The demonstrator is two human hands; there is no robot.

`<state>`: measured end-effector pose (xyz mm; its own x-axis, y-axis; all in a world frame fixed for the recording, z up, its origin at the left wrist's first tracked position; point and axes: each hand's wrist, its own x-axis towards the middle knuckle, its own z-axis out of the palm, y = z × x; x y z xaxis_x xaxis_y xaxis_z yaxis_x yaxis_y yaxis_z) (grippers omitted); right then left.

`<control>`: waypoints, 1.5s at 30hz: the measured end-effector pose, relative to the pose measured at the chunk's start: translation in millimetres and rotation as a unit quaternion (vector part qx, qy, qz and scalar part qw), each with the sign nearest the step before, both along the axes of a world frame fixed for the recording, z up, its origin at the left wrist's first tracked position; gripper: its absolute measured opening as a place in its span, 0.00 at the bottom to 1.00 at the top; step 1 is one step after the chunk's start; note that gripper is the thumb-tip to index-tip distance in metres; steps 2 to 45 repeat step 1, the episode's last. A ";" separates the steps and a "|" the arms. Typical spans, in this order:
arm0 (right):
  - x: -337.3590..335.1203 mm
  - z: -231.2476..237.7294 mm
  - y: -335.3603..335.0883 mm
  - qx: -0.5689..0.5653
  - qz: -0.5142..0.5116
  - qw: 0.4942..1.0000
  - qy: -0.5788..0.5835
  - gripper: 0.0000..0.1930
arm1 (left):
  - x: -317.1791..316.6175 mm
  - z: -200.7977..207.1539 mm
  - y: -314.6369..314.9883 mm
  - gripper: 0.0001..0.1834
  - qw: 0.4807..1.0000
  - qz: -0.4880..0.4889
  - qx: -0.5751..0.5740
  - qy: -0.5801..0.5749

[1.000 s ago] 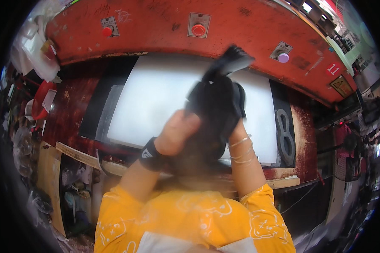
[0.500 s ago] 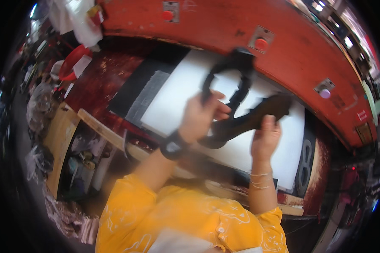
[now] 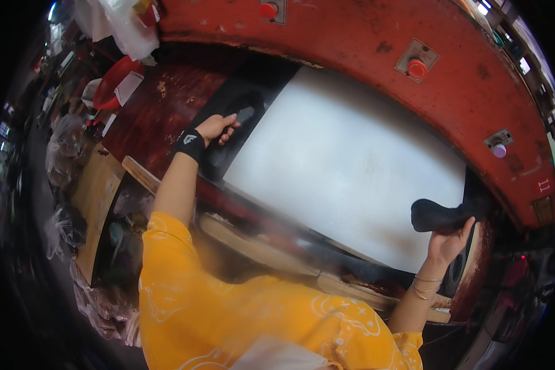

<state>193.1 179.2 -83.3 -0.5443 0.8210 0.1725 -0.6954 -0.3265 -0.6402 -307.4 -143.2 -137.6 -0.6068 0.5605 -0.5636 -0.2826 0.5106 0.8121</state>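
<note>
My left hand is at the far left of a white board, its fingers curled on a black ring-shaped frame that is hard to make out over a dark strip. A grey patch shows inside the frame's opening. A black wristband circles that wrist. Over the board's right end, my right hand holds a thin black sole-shaped piece, its rounded end pointing left and its other end lost against the dark edge. The fingers lie along its underside, mostly hidden by it.
Behind the board runs a red machine beam with red push buttons and a pale purple one. A red basket stands at the far left, near plastic bags. Wooden strips edge the front.
My hands have moved apart from over the middle of the board. The left carried the ring-shaped frame to the left strip; the right took the sole-shaped piece to the right end.
</note>
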 end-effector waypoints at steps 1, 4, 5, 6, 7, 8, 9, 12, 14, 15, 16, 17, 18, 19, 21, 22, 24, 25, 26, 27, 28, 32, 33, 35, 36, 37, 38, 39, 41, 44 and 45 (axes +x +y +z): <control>9.5 2.2 -0.1 0.007 -0.013 0.999 -0.042 0.23 | -11.3 -9.8 -1.9 0.20 1.000 -0.020 0.016 -0.007; 9.5 2.2 -0.1 0.007 -0.013 0.999 -0.042 0.23 | -11.3 -9.8 -1.9 0.20 1.000 -0.020 0.016 -0.007; 9.5 2.2 -0.1 0.007 -0.013 0.999 -0.042 0.23 | -11.3 -9.8 -1.9 0.20 1.000 -0.020 0.016 -0.007; 9.5 2.2 -0.1 0.007 -0.013 0.999 -0.042 0.23 | -11.3 -9.8 -1.9 0.20 1.000 -0.020 0.016 -0.007; 9.5 2.2 -0.1 0.007 -0.013 0.999 -0.042 0.23 | -11.3 -9.8 -1.9 0.20 1.000 -0.020 0.016 -0.007; 9.5 2.2 -0.1 0.007 -0.013 0.999 -0.042 0.23 | -11.3 -9.8 -1.9 0.20 1.000 -0.020 0.016 -0.007; 9.5 2.2 -0.1 0.007 -0.013 0.999 -0.042 0.23 | -11.3 -9.8 -1.9 0.20 1.000 -0.020 0.016 -0.007; 9.5 2.2 -0.1 0.007 -0.013 0.999 -0.042 0.23 | -11.3 -9.8 -1.9 0.20 1.000 -0.020 0.016 -0.007; 9.5 2.2 -0.1 0.007 -0.013 0.999 -0.042 0.23 | -11.3 -9.8 -1.9 0.20 1.000 -0.020 0.016 -0.007; 9.5 2.2 -0.1 0.007 -0.013 0.999 -0.042 0.23 | -11.3 -9.8 -1.9 0.20 1.000 -0.020 0.016 -0.007; 9.5 2.2 -0.1 0.007 -0.013 0.999 -0.042 0.23 | -11.3 -9.8 -1.9 0.20 1.000 -0.020 0.016 -0.007; 9.5 2.2 -0.1 0.007 -0.013 0.999 -0.042 0.23 | -11.3 -9.8 -1.9 0.20 1.000 -0.020 0.016 -0.007; 9.5 2.2 -0.1 0.007 -0.013 0.999 -0.042 0.23 | -11.3 -9.8 -1.9 0.20 1.000 -0.020 0.016 -0.007; 9.5 2.2 -0.1 0.007 -0.013 0.999 -0.042 0.23 | -11.3 -9.8 -1.9 0.20 1.000 -0.020 0.016 -0.007; 9.5 2.2 -0.1 0.007 -0.013 0.999 -0.042 0.23 | -11.3 -9.8 -1.9 0.20 1.000 -0.020 0.016 -0.007; 9.5 2.2 -0.1 0.007 -0.013 0.999 -0.042 0.23 | -11.3 -9.8 -1.9 0.20 1.000 -0.020 0.016 -0.007; 9.5 2.2 -0.1 0.007 -0.013 0.999 -0.042 0.23 | -11.3 -9.8 -1.9 0.20 1.000 -0.020 0.016 -0.007; 9.5 2.2 -0.1 0.007 -0.013 0.999 -0.042 0.23 | -11.3 -9.8 -1.9 0.20 1.000 -0.020 0.016 -0.007; 9.5 2.2 -0.1 0.007 -0.013 0.999 -0.042 0.23 | -11.3 -9.8 -1.9 0.20 1.000 -0.020 0.016 -0.007; 9.5 2.2 -0.1 0.007 -0.013 0.999 -0.042 0.23 | -11.3 -9.8 -1.9 0.20 1.000 -0.020 0.016 -0.007; 9.5 2.2 -0.1 0.007 -0.013 0.999 -0.042 0.23 | -11.3 -9.8 -1.9 0.20 1.000 -0.020 0.016 -0.007; 9.5 2.2 -0.1 0.007 -0.013 0.999 -0.042 0.23 | -11.3 -9.8 -1.9 0.20 1.000 -0.020 0.016 -0.007; 9.5 2.2 -0.1 0.007 -0.013 0.999 -0.042 0.23 | -11.3 -9.8 -1.9 0.20 1.000 -0.020 0.016 -0.007; 9.5 2.2 -0.1 0.007 -0.013 0.999 -0.042 0.23 | -11.3 -9.8 -1.9 0.20 1.000 -0.020 0.016 -0.007; 9.5 2.2 -0.1 0.007 -0.013 0.999 -0.042 0.23 | -11.3 -9.8 -1.9 0.20 1.000 -0.020 0.016 -0.007; 9.5 2.2 -0.1 0.007 -0.013 0.999 -0.042 0.23 | -11.3 -9.8 -1.9 0.20 1.000 -0.020 0.016 -0.007; 9.5 2.2 -0.1 0.007 -0.013 0.999 -0.042 0.23 | -11.3 -9.8 -1.9 0.20 1.000 -0.020 0.016 -0.007; 9.5 2.2 -0.1 0.007 -0.013 0.999 -0.042 0.23 | -11.3 -9.8 -1.9 0.20 1.000 -0.020 0.016 -0.007; 9.5 2.2 -0.1 0.007 -0.013 0.999 -0.042 0.23 | -11.3 -9.8 -1.9 0.20 1.000 -0.020 0.016 -0.007; 9.5 2.2 -0.1 0.007 -0.013 0.999 -0.042 0.23 | -11.3 -9.8 -1.9 0.20 1.000 -0.020 0.016 -0.007; 9.5 2.2 -0.1 0.007 -0.013 0.999 -0.042 0.23 | -11.3 -9.8 -1.9 0.20 1.000 -0.020 0.016 -0.007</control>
